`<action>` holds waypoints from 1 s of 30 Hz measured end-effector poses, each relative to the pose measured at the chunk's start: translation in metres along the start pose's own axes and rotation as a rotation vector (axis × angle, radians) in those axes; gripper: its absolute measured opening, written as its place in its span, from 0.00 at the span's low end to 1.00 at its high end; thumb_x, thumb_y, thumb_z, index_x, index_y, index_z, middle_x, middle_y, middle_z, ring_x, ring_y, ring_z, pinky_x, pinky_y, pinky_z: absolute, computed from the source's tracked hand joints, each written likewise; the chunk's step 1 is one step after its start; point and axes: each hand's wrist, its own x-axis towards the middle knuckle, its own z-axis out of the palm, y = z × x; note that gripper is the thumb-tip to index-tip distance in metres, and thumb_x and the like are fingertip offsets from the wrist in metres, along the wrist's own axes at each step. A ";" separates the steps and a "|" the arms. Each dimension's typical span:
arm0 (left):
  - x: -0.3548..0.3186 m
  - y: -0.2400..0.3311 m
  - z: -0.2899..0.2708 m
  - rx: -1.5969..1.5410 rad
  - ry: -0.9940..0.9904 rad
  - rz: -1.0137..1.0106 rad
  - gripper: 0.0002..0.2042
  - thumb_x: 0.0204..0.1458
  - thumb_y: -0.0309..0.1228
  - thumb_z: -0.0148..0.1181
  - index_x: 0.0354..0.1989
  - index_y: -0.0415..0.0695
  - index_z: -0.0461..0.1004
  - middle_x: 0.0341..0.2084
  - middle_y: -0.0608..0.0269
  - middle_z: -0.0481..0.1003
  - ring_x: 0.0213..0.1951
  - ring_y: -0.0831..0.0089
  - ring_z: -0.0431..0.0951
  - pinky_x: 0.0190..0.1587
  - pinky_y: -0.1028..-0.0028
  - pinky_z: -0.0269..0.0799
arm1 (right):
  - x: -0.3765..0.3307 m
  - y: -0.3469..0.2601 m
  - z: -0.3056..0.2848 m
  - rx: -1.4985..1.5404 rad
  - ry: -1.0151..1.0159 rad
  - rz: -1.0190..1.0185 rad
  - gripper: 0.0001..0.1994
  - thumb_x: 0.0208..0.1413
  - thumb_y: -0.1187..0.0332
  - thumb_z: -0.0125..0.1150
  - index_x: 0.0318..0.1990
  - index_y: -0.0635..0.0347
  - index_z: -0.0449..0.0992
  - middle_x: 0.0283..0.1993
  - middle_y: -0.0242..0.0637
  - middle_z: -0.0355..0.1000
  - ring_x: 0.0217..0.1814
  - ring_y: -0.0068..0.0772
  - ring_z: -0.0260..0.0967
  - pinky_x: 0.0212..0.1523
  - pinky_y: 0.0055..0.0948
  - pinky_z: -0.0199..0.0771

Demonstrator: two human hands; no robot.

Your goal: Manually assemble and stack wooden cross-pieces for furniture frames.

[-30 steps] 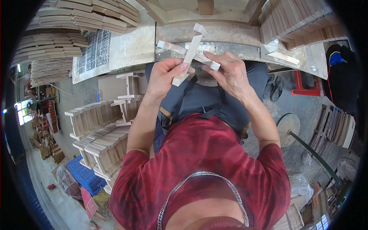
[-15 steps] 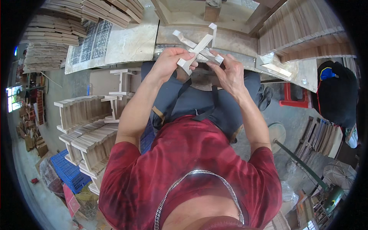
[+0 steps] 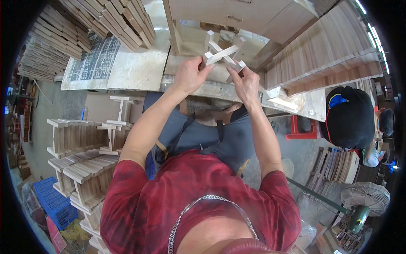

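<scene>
A pale, unpainted wooden X-shaped frame point(image 3: 223, 54) is held up in both hands over the near part of a worn, whitish workbench point(image 3: 137, 70). Two straight, square-edged bars cross near their middles, and short blocks stand at an angle to the bars at their ends; the wood looks light and smooth, with its end faces almost white. The bare left hand point(image 3: 189, 76) pinches the near left end between thumb and fingers. The bare right hand point(image 3: 246, 84) grips the near right end, thumb and fingers closed around it; some fingertips are hidden behind the wood.
</scene>
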 end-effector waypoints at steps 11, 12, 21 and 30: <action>0.098 -0.021 0.014 0.178 0.095 0.134 0.15 0.55 0.37 0.64 0.38 0.34 0.76 0.31 0.36 0.78 0.37 0.39 0.79 0.41 0.51 0.74 | 0.088 0.026 0.011 -0.275 0.023 -0.059 0.23 0.54 0.52 0.70 0.29 0.69 0.79 0.25 0.54 0.76 0.30 0.56 0.77 0.35 0.45 0.75; 0.099 -0.023 0.016 0.170 0.100 0.133 0.15 0.55 0.37 0.64 0.38 0.34 0.76 0.31 0.36 0.78 0.37 0.39 0.79 0.41 0.51 0.74 | 0.089 0.027 0.010 -0.284 0.021 -0.063 0.23 0.54 0.52 0.70 0.29 0.69 0.79 0.25 0.54 0.76 0.30 0.56 0.77 0.35 0.45 0.75; 0.095 -0.032 0.014 0.189 0.088 0.173 0.15 0.56 0.36 0.63 0.40 0.33 0.75 0.31 0.35 0.78 0.38 0.39 0.79 0.41 0.49 0.74 | 0.084 0.013 0.014 -0.397 -0.004 -0.060 0.24 0.56 0.52 0.67 0.29 0.71 0.79 0.27 0.57 0.76 0.34 0.61 0.77 0.40 0.49 0.76; 0.097 -0.024 0.019 0.186 0.072 0.092 0.15 0.56 0.37 0.62 0.38 0.33 0.77 0.32 0.36 0.78 0.39 0.40 0.79 0.43 0.49 0.74 | 0.083 0.014 0.008 -0.395 0.006 -0.039 0.23 0.55 0.52 0.67 0.28 0.71 0.80 0.28 0.59 0.76 0.35 0.62 0.77 0.41 0.51 0.76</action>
